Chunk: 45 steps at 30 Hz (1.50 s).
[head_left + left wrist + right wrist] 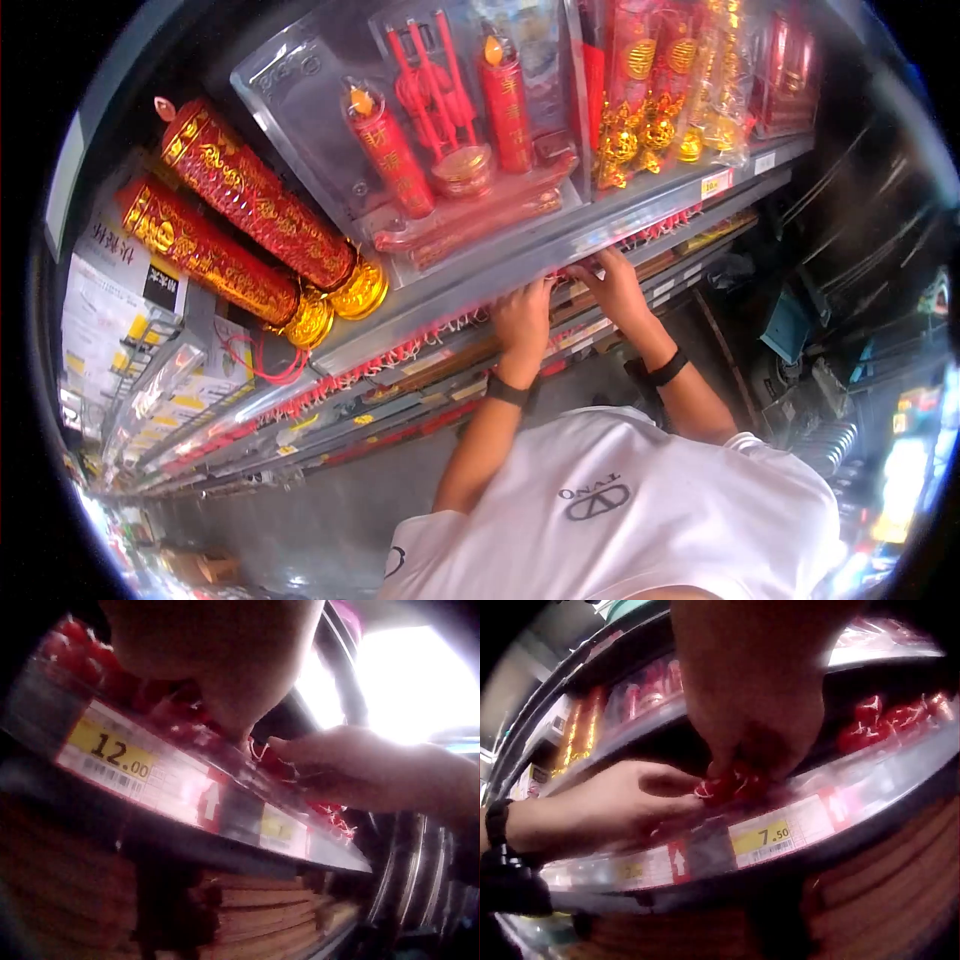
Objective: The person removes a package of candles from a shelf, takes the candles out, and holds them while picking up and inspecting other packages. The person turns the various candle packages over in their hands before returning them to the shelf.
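In the head view both hands reach under the front lip of a display shelf, fingertips close together. Small red candles with white wicks [727, 786] stand in the row below, between the hands in the right wrist view. My left hand [523, 318] comes in from the left, thumb and fingers pinching at the candles' near side. From above, my right hand [757, 727] holds the candles with its fingers bent over them; its fingertips [281, 750] are by a wick in the left wrist view. The palms hide most of the held candles.
Above the hands, the shelf [480, 270] bears large red-and-gold candles [265, 195], a boxed candle set [460, 130] and gold-trimmed packs [650, 90]. A price strip [112, 754] runs along the lower shelf's edge. Brown stacked goods [255, 907] lie beneath it.
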Each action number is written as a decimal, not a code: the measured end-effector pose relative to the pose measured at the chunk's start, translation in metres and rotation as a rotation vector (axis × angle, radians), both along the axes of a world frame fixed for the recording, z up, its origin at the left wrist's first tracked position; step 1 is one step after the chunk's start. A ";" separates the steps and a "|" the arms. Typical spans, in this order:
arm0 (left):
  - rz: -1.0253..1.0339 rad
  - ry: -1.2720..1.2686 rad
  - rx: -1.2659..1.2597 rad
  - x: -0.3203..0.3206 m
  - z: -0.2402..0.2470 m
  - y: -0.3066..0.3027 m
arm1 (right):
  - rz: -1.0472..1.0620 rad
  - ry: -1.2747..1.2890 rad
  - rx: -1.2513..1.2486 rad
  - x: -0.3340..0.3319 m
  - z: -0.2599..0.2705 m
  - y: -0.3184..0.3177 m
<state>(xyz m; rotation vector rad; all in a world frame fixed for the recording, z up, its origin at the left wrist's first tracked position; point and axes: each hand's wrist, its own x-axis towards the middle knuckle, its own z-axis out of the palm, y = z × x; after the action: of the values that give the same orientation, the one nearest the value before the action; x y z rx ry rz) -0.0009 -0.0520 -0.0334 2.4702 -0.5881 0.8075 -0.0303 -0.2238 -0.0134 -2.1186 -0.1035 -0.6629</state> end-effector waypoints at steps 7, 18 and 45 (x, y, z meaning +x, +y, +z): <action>0.021 -0.051 0.047 -0.001 0.004 -0.003 | 0.016 -0.006 0.010 -0.005 -0.005 -0.007; -0.019 -0.051 0.106 -0.005 0.009 -0.007 | 0.009 -0.097 -0.032 -0.002 -0.022 -0.014; 0.069 -0.122 0.194 -0.009 0.016 -0.018 | -0.045 0.417 0.853 0.014 -0.011 -0.109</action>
<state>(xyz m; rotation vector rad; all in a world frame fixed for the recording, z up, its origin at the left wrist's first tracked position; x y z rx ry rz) -0.0100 -0.0702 -0.0179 2.6433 -0.6550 0.9761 -0.0162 -0.3331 -0.0249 -1.3823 0.3943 -0.2029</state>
